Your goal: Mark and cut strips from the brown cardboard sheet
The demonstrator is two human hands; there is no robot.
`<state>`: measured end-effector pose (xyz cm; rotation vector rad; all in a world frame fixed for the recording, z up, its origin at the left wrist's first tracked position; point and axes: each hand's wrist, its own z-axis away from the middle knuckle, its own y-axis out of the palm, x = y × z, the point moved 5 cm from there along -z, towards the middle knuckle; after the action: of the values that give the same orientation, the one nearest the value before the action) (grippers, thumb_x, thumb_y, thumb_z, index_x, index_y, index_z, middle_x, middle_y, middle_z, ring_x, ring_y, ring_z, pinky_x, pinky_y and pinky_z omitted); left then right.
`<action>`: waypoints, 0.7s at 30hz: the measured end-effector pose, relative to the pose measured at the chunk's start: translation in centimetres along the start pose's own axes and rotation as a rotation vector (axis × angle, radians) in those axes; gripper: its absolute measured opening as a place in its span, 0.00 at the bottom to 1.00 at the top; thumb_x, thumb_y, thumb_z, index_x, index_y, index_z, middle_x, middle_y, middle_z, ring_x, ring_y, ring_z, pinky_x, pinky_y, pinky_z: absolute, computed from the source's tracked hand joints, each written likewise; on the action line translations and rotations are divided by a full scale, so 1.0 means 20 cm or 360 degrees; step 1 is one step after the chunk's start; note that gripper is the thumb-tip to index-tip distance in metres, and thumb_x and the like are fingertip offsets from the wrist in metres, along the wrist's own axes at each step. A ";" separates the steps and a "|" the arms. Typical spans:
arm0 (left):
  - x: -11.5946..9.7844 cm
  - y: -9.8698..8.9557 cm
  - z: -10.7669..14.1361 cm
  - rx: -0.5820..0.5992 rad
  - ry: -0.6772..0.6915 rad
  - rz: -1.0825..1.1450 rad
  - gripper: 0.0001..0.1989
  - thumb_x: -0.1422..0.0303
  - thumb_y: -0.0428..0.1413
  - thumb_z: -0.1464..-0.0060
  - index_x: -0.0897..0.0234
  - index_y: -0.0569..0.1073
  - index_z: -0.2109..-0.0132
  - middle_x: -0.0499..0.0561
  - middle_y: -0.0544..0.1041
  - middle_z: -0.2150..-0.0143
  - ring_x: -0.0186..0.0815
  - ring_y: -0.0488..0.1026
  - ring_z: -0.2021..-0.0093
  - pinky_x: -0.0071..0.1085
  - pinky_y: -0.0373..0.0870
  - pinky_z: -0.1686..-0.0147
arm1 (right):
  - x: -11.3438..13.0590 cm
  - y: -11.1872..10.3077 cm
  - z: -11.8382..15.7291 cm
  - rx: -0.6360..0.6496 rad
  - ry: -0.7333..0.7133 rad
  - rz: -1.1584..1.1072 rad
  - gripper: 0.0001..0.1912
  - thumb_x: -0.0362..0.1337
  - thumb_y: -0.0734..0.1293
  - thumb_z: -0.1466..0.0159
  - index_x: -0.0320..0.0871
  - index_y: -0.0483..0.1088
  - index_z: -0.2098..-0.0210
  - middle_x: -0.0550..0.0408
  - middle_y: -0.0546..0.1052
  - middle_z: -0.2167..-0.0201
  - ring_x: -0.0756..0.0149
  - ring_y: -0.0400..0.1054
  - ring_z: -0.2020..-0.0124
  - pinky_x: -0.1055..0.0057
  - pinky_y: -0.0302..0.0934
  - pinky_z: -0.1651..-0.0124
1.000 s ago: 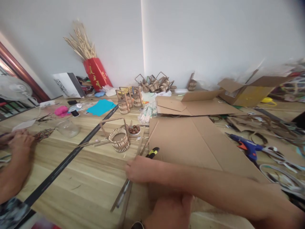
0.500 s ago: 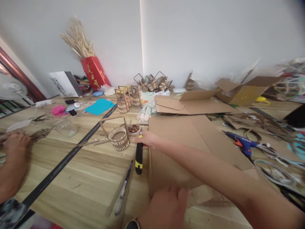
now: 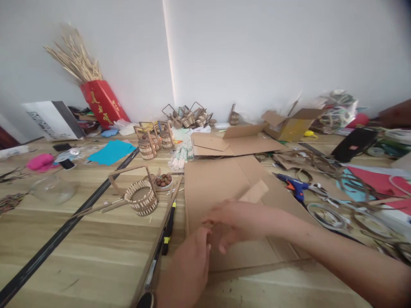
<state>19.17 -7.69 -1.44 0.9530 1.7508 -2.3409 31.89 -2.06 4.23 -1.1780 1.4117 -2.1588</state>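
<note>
My right hand (image 3: 237, 222) hangs over a flat sheet of brown cardboard (image 3: 218, 179), its thumb and fingers apart and slightly blurred. Close to its fingertips is my left hand (image 3: 189, 265), at the sheet's near left corner, with its fingers bent together; anything inside them is hidden. A small cardboard strip (image 3: 255, 191) shows just beyond my right hand. Left of the sheet lies a black and yellow utility knife (image 3: 169, 229), touched by neither hand. Beside it are a slim pen-like tool (image 3: 152, 265) and thin wooden strips. A small handled basket (image 3: 141, 197) stands farther left.
A bowl of brown beads (image 3: 163, 181) sits behind the basket. More small baskets (image 3: 147, 145) stand toward the wall. At right are a blue glue gun (image 3: 293, 185), coiled strips (image 3: 326, 216) and an open carton (image 3: 292, 124). A glass jar (image 3: 53, 188) is at left.
My right hand has let go of the utility knife and come back over the cardboard, near my left hand. The view has swung right; another person's hand at the left is out of sight.
</note>
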 end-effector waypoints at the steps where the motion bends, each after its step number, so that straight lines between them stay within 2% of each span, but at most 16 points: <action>1: 0.02 -0.01 -0.01 -0.0028 -0.0001 0.0058 0.21 0.73 0.38 0.34 0.64 0.70 0.42 0.62 0.78 0.47 0.44 0.77 0.47 0.38 0.72 0.48 | -0.01 0.03 0.07 -0.0042 -0.0005 0.0266 0.21 0.39 0.75 0.41 0.44 0.75 0.49 0.48 0.80 0.56 0.55 0.73 0.54 0.62 0.63 0.52; 3: 0.05 -0.01 -0.03 -0.0037 0.0013 0.0174 0.21 0.72 0.38 0.35 0.64 0.69 0.43 0.61 0.78 0.48 0.43 0.77 0.47 0.39 0.71 0.47 | -0.05 0.11 0.16 -0.0138 0.0014 0.0690 0.21 0.39 0.76 0.40 0.42 0.74 0.49 0.46 0.79 0.58 0.53 0.72 0.54 0.59 0.62 0.51; 5: 0.07 -0.01 -0.04 -0.0081 0.0038 0.0281 0.21 0.67 0.39 0.35 0.64 0.68 0.42 0.62 0.78 0.47 0.45 0.76 0.46 0.41 0.71 0.46 | -0.10 0.16 0.20 -0.0183 -0.0012 0.0879 0.19 0.39 0.74 0.38 0.41 0.73 0.49 0.47 0.78 0.59 0.54 0.71 0.54 0.62 0.62 0.53; 8: 0.13 -0.04 -0.04 -0.0286 0.0045 0.0504 0.27 0.55 0.42 0.36 0.66 0.66 0.38 0.64 0.76 0.46 0.47 0.74 0.45 0.47 0.69 0.43 | -0.19 0.13 0.20 -0.0203 -0.0045 0.1015 0.18 0.38 0.71 0.35 0.41 0.72 0.47 0.47 0.77 0.59 0.57 0.71 0.55 0.64 0.62 0.55; 11: 0.25 -0.06 -0.03 -0.0459 -0.0151 0.0815 0.35 0.45 0.42 0.39 0.66 0.62 0.36 0.64 0.75 0.44 0.48 0.73 0.42 0.49 0.67 0.40 | -0.30 -0.06 0.15 -0.0192 0.0004 0.1167 0.20 0.36 0.69 0.33 0.41 0.70 0.42 0.45 0.77 0.56 0.56 0.70 0.54 0.61 0.61 0.51; 13: 0.32 -0.03 -0.02 -0.0447 -0.0294 0.1048 0.39 0.40 0.42 0.41 0.66 0.61 0.36 0.65 0.74 0.42 0.48 0.71 0.39 0.48 0.66 0.38 | -0.37 -0.26 0.11 -0.0203 0.0122 0.1217 0.19 0.34 0.67 0.32 0.41 0.70 0.42 0.43 0.77 0.53 0.55 0.70 0.50 0.59 0.60 0.46; 15: 0.36 0.01 -0.03 -0.0362 -0.0372 0.1243 0.42 0.37 0.45 0.44 0.66 0.61 0.36 0.66 0.73 0.39 0.49 0.70 0.36 0.48 0.65 0.36 | -0.45 -0.49 0.08 -0.0372 0.0361 0.1213 0.24 0.30 0.68 0.34 0.44 0.68 0.39 0.43 0.75 0.44 0.53 0.66 0.42 0.57 0.55 0.39; 16: 0.38 0.03 -0.03 -0.0317 -0.0390 0.1313 0.43 0.36 0.48 0.45 0.65 0.62 0.36 0.66 0.72 0.38 0.50 0.69 0.35 0.47 0.65 0.36 | -0.50 -0.59 0.08 -0.0512 0.0582 0.1181 0.28 0.31 0.70 0.36 0.47 0.66 0.38 0.44 0.71 0.38 0.51 0.64 0.39 0.55 0.53 0.37; 17: 0.39 0.05 -0.04 -0.0279 -0.0400 0.1367 0.43 0.36 0.50 0.46 0.64 0.63 0.35 0.66 0.72 0.37 0.50 0.68 0.34 0.47 0.65 0.36 | -0.52 -0.67 0.10 -0.0590 0.0704 0.1169 0.30 0.32 0.70 0.36 0.45 0.64 0.35 0.40 0.67 0.35 0.47 0.61 0.36 0.51 0.52 0.36; 19: 0.42 0.08 -0.05 -0.0220 -0.0405 0.1444 0.44 0.37 0.55 0.48 0.65 0.64 0.35 0.66 0.69 0.34 0.51 0.64 0.32 0.46 0.63 0.34 | -0.56 -0.71 0.16 -0.0655 0.0893 0.1102 0.29 0.36 0.67 0.33 0.43 0.61 0.33 0.37 0.65 0.34 0.44 0.62 0.36 0.50 0.56 0.39; 21: 0.44 0.10 -0.06 -0.0202 -0.0425 0.1499 0.47 0.37 0.56 0.50 0.66 0.64 0.35 0.67 0.65 0.31 0.52 0.60 0.29 0.46 0.59 0.32 | -0.58 -0.63 0.27 -0.0606 0.1034 0.0995 0.25 0.39 0.64 0.30 0.43 0.63 0.35 0.38 0.71 0.39 0.47 0.67 0.41 0.55 0.62 0.44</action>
<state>13.42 -4.59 -7.92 1.0571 0.9902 -1.6210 45.44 7.83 10.65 -0.0226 2.1557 -1.9058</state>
